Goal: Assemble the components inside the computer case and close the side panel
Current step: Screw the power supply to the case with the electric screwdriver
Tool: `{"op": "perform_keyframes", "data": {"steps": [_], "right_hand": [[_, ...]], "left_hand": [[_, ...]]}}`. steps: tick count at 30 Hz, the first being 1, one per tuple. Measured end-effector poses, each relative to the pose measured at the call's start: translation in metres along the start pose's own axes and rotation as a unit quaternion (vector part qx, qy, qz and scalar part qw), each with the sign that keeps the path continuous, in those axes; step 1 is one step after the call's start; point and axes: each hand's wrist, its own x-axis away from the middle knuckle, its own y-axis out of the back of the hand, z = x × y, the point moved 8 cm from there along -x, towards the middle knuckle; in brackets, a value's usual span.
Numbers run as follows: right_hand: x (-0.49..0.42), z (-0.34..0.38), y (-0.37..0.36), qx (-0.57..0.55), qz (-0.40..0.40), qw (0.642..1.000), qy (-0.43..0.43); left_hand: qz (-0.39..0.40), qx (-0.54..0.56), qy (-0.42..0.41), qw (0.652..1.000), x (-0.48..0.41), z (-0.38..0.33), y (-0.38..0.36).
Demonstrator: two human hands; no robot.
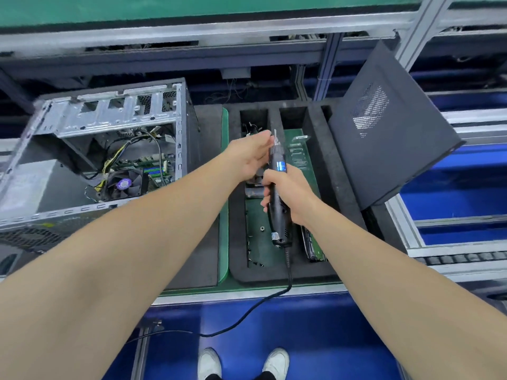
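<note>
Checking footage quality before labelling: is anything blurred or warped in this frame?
Head view: wide-angle distortion bows the metal rail and tilts the computer case; the left hand at the electric screwdriver tip is slightly motion-smeared; lighting is even, without harsh glare.

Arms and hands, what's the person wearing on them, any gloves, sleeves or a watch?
Nothing shows. The left arm and right arm are bare, no sleeves in view; the left hand and right hand have no gloves, watch or rings.

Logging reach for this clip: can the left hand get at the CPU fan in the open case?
Probably yes: the case stands open, nothing covers the CPU fan, and the left hand only touches the screwdriver tip.
</note>
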Motion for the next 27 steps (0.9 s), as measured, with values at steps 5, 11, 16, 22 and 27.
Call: {"op": "perform_keyframes", "data": {"steps": [5, 11, 16, 22, 27], "right_hand": [[0.02, 0.026, -0.029, 0.051, 0.023, 0.998, 0.042], [0.051, 0.046, -0.063, 0.098, 0.025, 0.992, 0.074], [0.082, 0.056, -0.105, 0.142, 0.02, 0.984, 0.103], [0.121, 0.041, -0.182, 0.16, 0.028, 0.981, 0.107], [0.154, 0.014, -0.266, 0.148, 0.054, 0.984, 0.086]], "left_hand": [[0.047, 0.017, 0.015, 0.999, 0.038, -0.027, 0.0], [0.029, 0.112, 0.0, 0.993, 0.082, -0.052, 0.018], [0.037, 0.141, -0.031, 0.989, 0.12, -0.07, 0.052], [0.059, 0.103, -0.054, 0.991, 0.169, -0.081, 0.125], [-0.012, 0.13, -0.093, 0.987, 0.212, -0.082, 0.211]]}}
